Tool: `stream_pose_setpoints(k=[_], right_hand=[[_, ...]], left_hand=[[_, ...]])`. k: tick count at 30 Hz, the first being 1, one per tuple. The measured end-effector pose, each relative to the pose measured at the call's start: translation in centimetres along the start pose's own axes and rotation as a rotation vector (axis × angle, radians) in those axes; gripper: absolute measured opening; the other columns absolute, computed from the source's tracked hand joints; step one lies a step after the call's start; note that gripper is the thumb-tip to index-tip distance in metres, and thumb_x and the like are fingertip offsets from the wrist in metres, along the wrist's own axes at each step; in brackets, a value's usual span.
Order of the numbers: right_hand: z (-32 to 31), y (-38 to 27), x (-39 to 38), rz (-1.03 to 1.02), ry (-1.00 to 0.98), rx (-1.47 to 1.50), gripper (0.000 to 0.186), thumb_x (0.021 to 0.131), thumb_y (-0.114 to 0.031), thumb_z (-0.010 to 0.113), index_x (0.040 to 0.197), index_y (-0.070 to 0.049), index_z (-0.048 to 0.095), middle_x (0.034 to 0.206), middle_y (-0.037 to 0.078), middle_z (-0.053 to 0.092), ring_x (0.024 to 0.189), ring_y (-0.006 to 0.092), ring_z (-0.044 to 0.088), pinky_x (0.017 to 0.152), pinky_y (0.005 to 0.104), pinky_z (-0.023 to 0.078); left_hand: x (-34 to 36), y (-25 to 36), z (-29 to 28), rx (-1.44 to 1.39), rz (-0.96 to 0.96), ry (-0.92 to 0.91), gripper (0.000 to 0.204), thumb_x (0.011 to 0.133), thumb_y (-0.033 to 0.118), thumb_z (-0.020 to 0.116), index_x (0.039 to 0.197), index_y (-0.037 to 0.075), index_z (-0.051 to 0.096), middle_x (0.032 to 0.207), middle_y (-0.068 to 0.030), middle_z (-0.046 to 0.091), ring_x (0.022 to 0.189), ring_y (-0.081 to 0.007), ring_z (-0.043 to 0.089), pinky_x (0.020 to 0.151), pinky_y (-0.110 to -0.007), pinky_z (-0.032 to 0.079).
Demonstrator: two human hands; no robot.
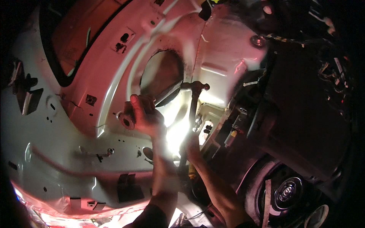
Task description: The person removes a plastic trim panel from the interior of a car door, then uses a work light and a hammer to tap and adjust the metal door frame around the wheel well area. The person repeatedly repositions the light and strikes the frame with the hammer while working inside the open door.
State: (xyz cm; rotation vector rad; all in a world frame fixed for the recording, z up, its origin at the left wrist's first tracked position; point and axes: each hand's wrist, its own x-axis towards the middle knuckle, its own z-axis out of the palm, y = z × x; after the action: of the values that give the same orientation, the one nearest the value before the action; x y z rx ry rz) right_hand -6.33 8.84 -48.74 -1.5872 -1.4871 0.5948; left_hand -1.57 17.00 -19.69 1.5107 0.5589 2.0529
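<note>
My left hand [144, 116] is closed around a thick round piece with a hollow end [126, 121], which shows on the left of the fist. Beyond the fist, a flat metal strip [169, 92] runs up to the right; I cannot tell whether it is part of the held piece. My right hand [191, 146], partly washed out by glare, grips the handle of a ball-peen hammer [194, 106]. The hammer's head is up, close to the strip's far end; whether they touch is unclear. Behind them is a round opening [161, 70] in the pale car body panel [125, 83].
A bright light [176, 136] glares between my forearms. At the lower right lies a spare wheel [288, 190] beside a long narrow strip [267, 203]. Dark trim [304, 106] and loose wiring [332, 76] fill the right side. A window opening [72, 41] is at the upper left.
</note>
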Motion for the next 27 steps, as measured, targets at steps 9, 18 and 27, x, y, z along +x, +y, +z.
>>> stream_pose_setpoints(k=[9,18,27], right_hand=[[-25.4,-1.3,-8.0,0.462,0.806,1.45,0.017,0.084,0.003,0.057,0.096,-0.009,0.056,0.064,0.001,0.05,0.041,0.0124,0.042,0.036,0.0307,0.039],[-9.0,-1.2,-2.2,0.612,0.167,1.523,0.009,0.09,-0.011,0.056,0.099,-0.012,0.057,0.071,0.002,0.052,0.048,0.0155,0.048,0.045,0.0336,0.043],[-8.5,1.9,-9.7,0.851,-0.121,1.589,0.011,0.09,-0.01,0.057,0.098,-0.018,0.056,0.063,0.0,0.047,0.044,0.0174,0.045,0.041,0.0349,0.039]], left_hand=[[-0.2,-0.1,-0.2,0.046,-0.015,0.055,0.041,0.104,0.02,0.06,0.068,0.013,0.043,0.058,0.0012,0.037,0.056,-0.0122,0.034,0.066,-0.034,0.039],[-0.7,0.7,-0.4,0.019,-0.092,0.022,0.028,0.105,0.019,0.057,0.078,0.01,0.057,0.063,0.002,0.045,0.061,-0.0124,0.045,0.065,-0.032,0.043],[0.5,-0.3,-3.7,0.102,0.066,0.132,0.031,0.107,0.018,0.055,0.079,0.007,0.06,0.063,0.0001,0.052,0.06,-0.0116,0.054,0.059,-0.033,0.048]])
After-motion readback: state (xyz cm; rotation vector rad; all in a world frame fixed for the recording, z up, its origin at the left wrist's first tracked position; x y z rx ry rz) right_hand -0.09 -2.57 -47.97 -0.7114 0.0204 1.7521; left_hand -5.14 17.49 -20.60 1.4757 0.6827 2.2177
